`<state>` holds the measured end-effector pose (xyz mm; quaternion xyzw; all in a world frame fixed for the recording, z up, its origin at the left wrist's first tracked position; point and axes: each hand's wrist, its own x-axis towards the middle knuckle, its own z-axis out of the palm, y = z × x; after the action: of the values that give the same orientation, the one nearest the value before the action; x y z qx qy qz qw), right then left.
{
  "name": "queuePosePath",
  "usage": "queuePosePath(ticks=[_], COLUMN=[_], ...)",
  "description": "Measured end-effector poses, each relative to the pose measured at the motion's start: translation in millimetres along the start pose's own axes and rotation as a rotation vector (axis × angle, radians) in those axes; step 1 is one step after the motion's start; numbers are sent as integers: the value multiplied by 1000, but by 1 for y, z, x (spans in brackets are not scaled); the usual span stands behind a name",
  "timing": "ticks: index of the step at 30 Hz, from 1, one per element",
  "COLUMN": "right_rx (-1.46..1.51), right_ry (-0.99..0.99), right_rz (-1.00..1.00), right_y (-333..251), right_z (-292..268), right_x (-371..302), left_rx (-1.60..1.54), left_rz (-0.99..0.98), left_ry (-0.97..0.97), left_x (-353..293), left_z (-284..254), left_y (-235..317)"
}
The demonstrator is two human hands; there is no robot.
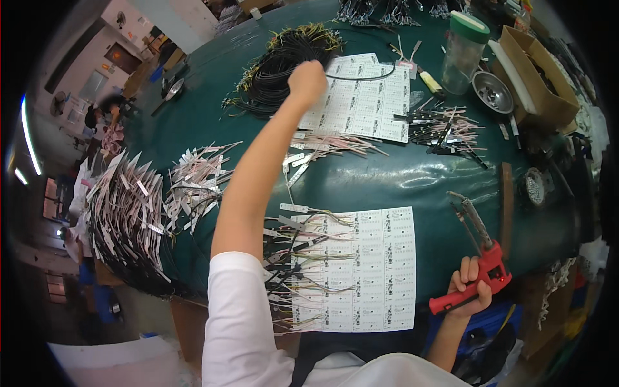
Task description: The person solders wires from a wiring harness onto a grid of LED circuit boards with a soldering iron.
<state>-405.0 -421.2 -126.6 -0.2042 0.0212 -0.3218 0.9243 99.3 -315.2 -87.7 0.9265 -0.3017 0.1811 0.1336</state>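
Observation:
My left hand (307,84) reaches far over the table with its fingers closed at a coil of thin black cables (274,77) with yellow-green wire ends. A single black cable (361,79) runs out of that fist to the right, over a stack of white circuit board panels (367,106). At the lower right, my right hand (471,290) is wrapped round the handle of a red soldering gun (491,267), its metal tip pointing up and away. In front of me lies another white circuit board panel (371,271), with several wire leads (309,258) along its left side.
Bundles of pinkish wires with small boards (129,209) lie at the left, and short black-tipped leads (448,132) at the right. Beyond stand a green-lidded clear jar (461,61), a metal bowl (493,92) and a cardboard box (541,84). A brown strip (506,209) lies near the gun.

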Motion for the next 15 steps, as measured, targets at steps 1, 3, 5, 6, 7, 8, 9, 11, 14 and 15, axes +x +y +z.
queuePosePath(ticks=[1,3,5,6,7,8,9,11,14,15], right_rx=[-14,-28,-47,-52,-47,-58,-67,-72,-85,-63], right_ry=[-8,3,4,3,4,-6,-9,-17,-14,-42], right_rz=[-3,-8,-20,-29,-41,-35,-41,-42,-38,-34], right_y=[0,0,0,1,1,1,1,2,2,2], right_z=[-1,-2,-3,-3,-3,-2,-2,-2,-1,-2], right_x=[0,-1,0,0,0,0,0,0,0,-1], left_rx=[-97,-199,-931,-1015,-1009,-993,-954,-709,-846,-745], left_rz=[-152,-149,-452,-392,-304,-245,-210,-171,-47,-23], left_ry=[-4,74,47,90,164,323,311,568,742,784], left_x=[6,18,31,36,41,45,49,55,49,45], left_z=[-8,-34,-63,-82,-104,-124,-156,-214,-305,-342], left_y=[-7,-26,-39,-47,-54,-58,-68,-78,-101,-110])
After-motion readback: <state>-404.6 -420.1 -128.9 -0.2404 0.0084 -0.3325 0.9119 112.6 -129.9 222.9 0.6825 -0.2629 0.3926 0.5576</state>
